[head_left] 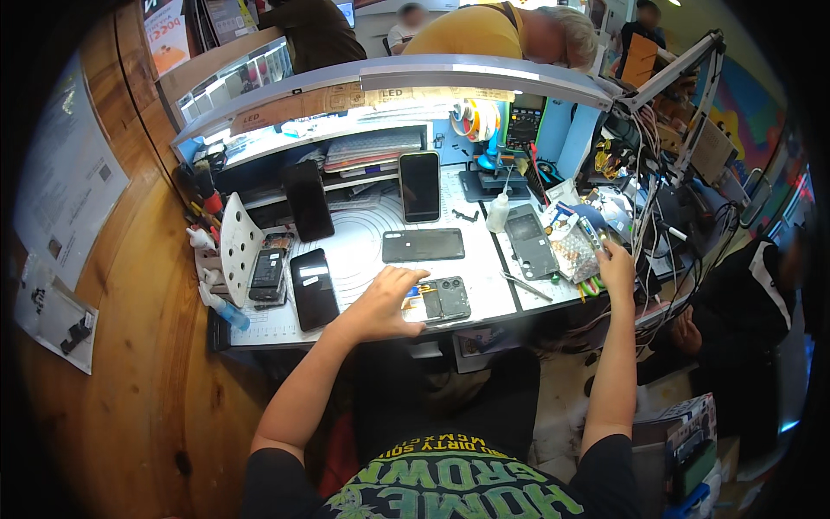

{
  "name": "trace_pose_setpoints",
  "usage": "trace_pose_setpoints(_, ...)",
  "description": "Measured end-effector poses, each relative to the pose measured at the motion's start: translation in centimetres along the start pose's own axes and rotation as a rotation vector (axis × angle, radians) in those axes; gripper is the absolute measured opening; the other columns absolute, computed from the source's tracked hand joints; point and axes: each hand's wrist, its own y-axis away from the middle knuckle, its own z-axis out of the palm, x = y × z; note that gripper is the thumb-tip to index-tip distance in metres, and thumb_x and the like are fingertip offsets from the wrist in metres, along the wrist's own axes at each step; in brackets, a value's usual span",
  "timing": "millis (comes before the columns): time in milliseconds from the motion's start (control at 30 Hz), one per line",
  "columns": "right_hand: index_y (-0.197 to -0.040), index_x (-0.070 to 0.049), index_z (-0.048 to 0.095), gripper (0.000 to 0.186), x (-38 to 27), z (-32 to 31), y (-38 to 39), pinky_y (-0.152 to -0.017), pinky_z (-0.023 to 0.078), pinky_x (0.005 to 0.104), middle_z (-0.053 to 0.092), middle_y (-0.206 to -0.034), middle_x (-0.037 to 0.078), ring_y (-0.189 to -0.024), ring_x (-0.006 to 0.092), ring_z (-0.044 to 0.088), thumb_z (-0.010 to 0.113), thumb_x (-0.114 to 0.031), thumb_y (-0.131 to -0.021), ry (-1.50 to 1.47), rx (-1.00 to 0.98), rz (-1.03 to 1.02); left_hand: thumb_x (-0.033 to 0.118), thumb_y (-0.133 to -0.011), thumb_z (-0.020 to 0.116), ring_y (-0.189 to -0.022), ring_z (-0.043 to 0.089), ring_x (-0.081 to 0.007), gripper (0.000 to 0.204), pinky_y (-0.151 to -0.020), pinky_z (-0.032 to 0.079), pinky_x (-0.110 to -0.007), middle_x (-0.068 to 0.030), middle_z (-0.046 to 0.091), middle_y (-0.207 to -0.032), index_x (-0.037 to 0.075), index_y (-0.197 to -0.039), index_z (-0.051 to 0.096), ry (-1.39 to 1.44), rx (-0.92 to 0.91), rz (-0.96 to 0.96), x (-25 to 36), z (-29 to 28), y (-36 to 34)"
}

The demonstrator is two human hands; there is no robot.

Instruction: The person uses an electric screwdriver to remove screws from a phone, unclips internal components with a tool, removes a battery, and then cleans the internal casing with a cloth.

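My left hand (383,307) grips the near and far edges of an opened phone (447,298) lying on the white mat, its inner parts showing. My right hand (616,266) is closed on a small slim tool (598,242) over a bubble-wrap bag (571,255) at the mat's right. A detached grey back panel (532,242) and metal tweezers (527,285) lie between my hands. Beyond the opened phone is a dark phone panel (423,245). Left of my left hand lie a dark phone (314,290) and another phone with parts (268,275).
Two phones (308,201) (420,187) stand at the back near a white bottle (498,213). A perforated holder (233,246) bounds the left. Cables (644,164) and clutter crowd the right. A lamp bar (467,73) spans overhead. Several people are behind the bench; another (735,311) is at right.
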Motion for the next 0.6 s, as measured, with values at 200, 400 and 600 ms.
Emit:
trace_pose_setpoints(200,-0.120,0.002,0.070,0.036,1.1,0.2,1.0,-0.095,0.050,0.0449,0.069,-0.116,0.022,-0.109,0.0403,0.065,0.073,-0.019,-0.090,-0.127,0.132,-0.146,0.021,-0.067,0.083,-0.123,0.052,-0.0353,0.076,-0.109,0.044,-0.042,-0.0162,0.059,-0.130,0.006,-0.136,0.055,0.031,0.070,0.026,-1.5,-1.4,-1.4)
trace_pose_setpoints(400,-0.116,0.003,0.070,0.029,0.5,-0.5,2.9,-0.097,0.049,0.0445,0.069,-0.116,0.020,-0.110,0.0384,0.064,0.069,-0.014,-0.094,-0.198,0.290,-0.268,0.021,-0.070,0.080,-0.123,0.054,-0.0321,0.068,-0.107,0.046,-0.041,-0.0149,0.060,-0.126,0.007,-0.133,0.059,0.000,0.008,-0.156,-4.4,-4.9,-5.1)
trace_pose_setpoints(600,-0.112,0.004,0.071,0.020,-2.3,-2.1,7.5,-0.098,0.048,0.0432,0.070,-0.114,0.017,-0.109,0.0355,0.064,0.067,-0.007,-0.095,-0.274,0.401,-0.282,0.021,-0.071,0.078,-0.124,0.054,-0.0324,0.067,-0.109,0.045,-0.041,-0.0156,0.060,-0.127,0.005,-0.133,0.059,-0.039,-0.027,-0.208,-5.9,-4.6,-5.6)
